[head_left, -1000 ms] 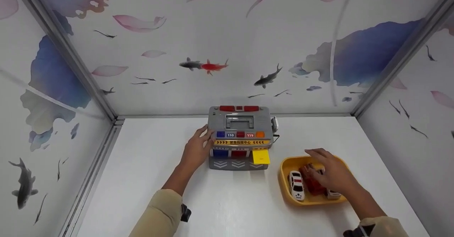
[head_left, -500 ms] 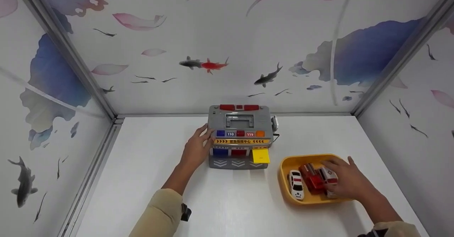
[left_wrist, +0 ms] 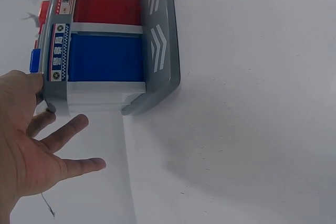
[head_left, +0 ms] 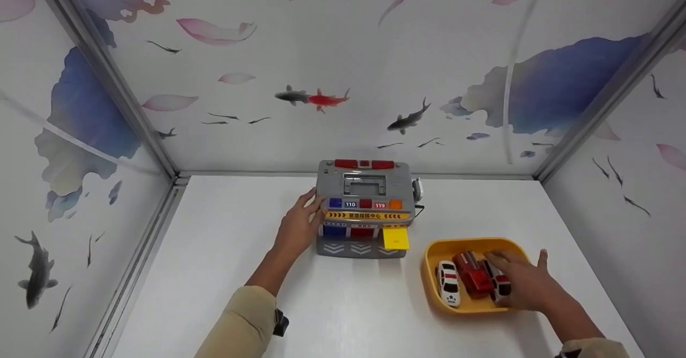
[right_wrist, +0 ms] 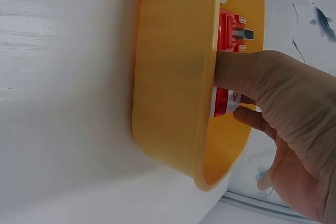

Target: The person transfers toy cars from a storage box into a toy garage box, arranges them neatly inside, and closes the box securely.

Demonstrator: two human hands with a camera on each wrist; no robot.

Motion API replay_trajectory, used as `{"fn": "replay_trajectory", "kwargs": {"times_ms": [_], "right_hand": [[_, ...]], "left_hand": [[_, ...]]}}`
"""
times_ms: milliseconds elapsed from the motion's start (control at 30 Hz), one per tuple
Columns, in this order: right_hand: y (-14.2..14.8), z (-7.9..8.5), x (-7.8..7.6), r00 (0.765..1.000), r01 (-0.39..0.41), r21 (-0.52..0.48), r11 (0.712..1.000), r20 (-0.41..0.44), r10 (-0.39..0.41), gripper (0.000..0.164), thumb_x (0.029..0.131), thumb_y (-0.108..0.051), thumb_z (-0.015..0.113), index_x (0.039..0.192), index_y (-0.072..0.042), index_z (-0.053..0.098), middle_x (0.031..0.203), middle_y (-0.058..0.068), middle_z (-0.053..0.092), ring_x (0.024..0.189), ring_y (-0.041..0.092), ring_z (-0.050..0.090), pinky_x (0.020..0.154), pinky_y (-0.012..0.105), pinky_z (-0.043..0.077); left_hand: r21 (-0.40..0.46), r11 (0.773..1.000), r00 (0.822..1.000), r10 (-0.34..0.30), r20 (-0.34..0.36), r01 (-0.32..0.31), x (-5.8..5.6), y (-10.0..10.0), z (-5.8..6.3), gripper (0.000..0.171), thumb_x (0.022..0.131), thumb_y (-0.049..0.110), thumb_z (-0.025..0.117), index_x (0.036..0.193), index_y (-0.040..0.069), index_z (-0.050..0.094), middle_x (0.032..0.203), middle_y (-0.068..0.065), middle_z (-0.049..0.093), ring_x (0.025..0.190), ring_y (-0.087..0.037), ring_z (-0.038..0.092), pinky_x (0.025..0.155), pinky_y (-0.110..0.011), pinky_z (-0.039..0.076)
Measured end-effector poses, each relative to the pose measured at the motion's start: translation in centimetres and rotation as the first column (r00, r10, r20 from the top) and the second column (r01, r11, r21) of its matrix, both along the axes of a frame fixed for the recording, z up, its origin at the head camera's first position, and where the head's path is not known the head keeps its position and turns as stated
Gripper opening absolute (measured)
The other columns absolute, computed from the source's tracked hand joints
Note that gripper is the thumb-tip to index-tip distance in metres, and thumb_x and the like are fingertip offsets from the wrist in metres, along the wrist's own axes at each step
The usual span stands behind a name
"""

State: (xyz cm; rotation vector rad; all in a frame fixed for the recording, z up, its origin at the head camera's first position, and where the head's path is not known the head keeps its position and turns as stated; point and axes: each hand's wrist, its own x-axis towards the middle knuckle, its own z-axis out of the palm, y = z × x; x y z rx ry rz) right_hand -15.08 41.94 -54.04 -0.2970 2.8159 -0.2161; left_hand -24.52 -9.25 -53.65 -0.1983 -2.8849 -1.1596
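Note:
A grey toy rescue station [head_left: 365, 216] with blue, red and yellow doors stands at the back of the table. My left hand [head_left: 296, 226] rests on its left front corner; in the left wrist view the thumb and one finger touch it and the other fingers spread out straight. To the right, a yellow basket [head_left: 461, 308] contains several toy vehicles. Inside it my right hand [head_left: 530, 287] pinches a white-and-red toy ambulance [head_left: 500, 282], partly covered by the fingers. Beside that lie a red fire truck [head_left: 474, 275] and a white police car [head_left: 448, 283].
The yellow door [head_left: 395, 238] of the station sticks out forward. A small white part [head_left: 418, 189] projects from its right side, with a dark cord below. Printed panels surround the white table [head_left: 353, 310] at the back and both sides.
My right hand has moved right and down over the basket and taken hold of the ambulance, which now sits tilted. The left hand stays on the station.

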Motion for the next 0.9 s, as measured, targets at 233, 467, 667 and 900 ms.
{"fn": "replay_trajectory", "kwargs": {"times_ms": [233, 467, 667, 900], "right_hand": [[0.2, -1.2, -0.1, 1.0, 0.001, 0.007, 1.0, 0.005, -0.001, 0.111, 0.071, -0.036, 0.106, 0.164, -0.007, 0.052, 0.164, 0.031, 0.051, 0.148, 0.06, 0.051, 0.109, 0.102, -0.006], [0.2, -1.4, -0.8, 1.0, 0.015, 0.069, 0.998, -0.026, -0.013, 0.114, 0.071, -0.051, 0.103, 0.162, -0.004, 0.053, 0.165, 0.031, 0.05, 0.147, 0.058, 0.052, 0.11, 0.102, -0.001], [0.3, -1.6, -0.9, 1.0, 0.017, 0.093, 0.996, 0.002, -0.017, 0.121, 0.069, -0.059, 0.102, 0.163, -0.003, 0.05, 0.166, 0.033, 0.047, 0.151, 0.059, 0.046, 0.11, 0.102, -0.003], [0.5, -1.9, -1.3, 1.0, 0.002, 0.114, 0.993, -0.02, 0.0, 0.129, 0.065, -0.061, 0.103, 0.161, 0.004, 0.047, 0.164, 0.034, 0.049, 0.15, 0.058, 0.046, 0.109, 0.102, 0.0]], "left_hand": [[-0.037, 0.999, 1.0, 0.006, 0.016, -0.005, 0.2, 0.1, -0.3, 0.052, 0.116, 0.043, 0.057, 0.165, 0.024, 0.055, 0.181, -0.004, 0.038, 0.162, -0.035, 0.046, 0.129, -0.056, 0.045], [-0.015, 1.0, 1.0, 0.018, 0.012, -0.018, 0.0, 0.0, -0.1, 0.053, 0.117, 0.045, 0.055, 0.166, 0.025, 0.053, 0.181, -0.003, 0.037, 0.163, -0.034, 0.045, 0.13, -0.057, 0.044], [-0.027, 1.0, 1.0, 0.017, 0.025, -0.016, 0.3, 0.0, -0.1, 0.052, 0.117, 0.044, 0.056, 0.166, 0.025, 0.053, 0.181, -0.003, 0.037, 0.164, -0.034, 0.044, 0.131, -0.057, 0.044], [-0.032, 0.999, 1.0, 0.016, 0.014, -0.016, 0.2, 0.2, 0.4, 0.052, 0.117, 0.044, 0.055, 0.165, 0.025, 0.053, 0.181, -0.003, 0.038, 0.163, -0.034, 0.046, 0.129, -0.057, 0.045]]}}
